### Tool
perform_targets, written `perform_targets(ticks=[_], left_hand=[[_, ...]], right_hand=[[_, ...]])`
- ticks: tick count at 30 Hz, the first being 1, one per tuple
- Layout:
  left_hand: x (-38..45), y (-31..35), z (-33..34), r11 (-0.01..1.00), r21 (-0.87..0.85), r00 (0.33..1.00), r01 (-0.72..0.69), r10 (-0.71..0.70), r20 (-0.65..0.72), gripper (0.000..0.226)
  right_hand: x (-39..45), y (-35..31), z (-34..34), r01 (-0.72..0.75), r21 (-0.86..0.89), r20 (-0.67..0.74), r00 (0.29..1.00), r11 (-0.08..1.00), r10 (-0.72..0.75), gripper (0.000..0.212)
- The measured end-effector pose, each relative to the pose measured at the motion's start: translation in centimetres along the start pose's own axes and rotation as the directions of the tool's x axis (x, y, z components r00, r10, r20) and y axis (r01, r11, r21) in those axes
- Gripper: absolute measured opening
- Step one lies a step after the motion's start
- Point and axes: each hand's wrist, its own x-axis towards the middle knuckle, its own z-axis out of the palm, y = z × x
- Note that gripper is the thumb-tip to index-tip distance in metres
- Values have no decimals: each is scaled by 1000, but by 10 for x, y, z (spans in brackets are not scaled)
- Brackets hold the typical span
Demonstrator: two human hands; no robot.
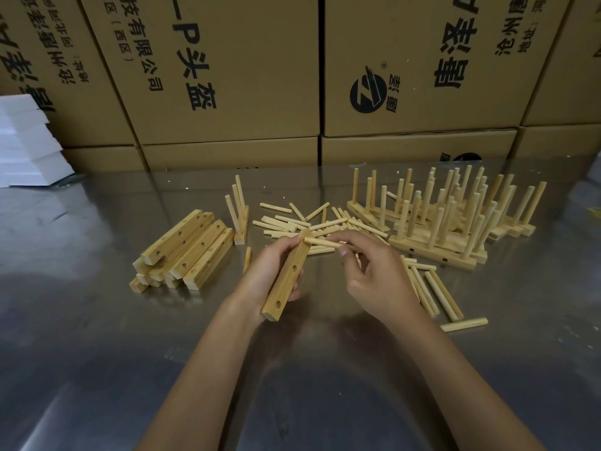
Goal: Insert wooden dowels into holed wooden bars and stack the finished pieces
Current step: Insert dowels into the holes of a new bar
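So right now the left hand (273, 271) is wrapped around a holed wooden bar (287, 278), held up off the steel table (97, 336) and tilted, near end low, far end up by the fingertips. Two empty holes show on the face toward the camera. The right hand (370, 271) pinches a single dowel (322, 243) between thumb and fingers, lying almost level, its left tip right at the bar's far end. Can't tell if it's actually started in a hole yet; the fingers hide that spot.

My take on doing this bit well: line the dowel up square to the bar face before pushing, since going in at a slant will probably jam it. Grip close to the tip for control, then twist a little as it seats. Keep the left thumb clear of the hole.

Supplies are handy: loose dowels (286, 222) sit just behind the hands, more dowels (432, 294) lie by the right wrist, blank bars (185, 252) are piled to the left. The finished pieces (448, 216) are stacked at the right rear, and one lone pegged bar (240, 216) stands between the blanks and the loose dowels.
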Motion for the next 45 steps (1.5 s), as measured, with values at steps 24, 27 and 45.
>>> perform_targets(ticks=[24,27,45], left_hand=[[-5,1,8,937,275,966,-217,246,-77,23],[-9,3,11,929,278,964,-245,265,-37,28],[7,0,-2,994,52,964,-97,107,-244,30]], right_hand=[[2,0,-3,44,-61,-61,997,997,-48,10],[1,-2,-2,-32,42,-76,997,999,35,13],[9,28,-20,-373,-2,-205,908,928,364,14]])
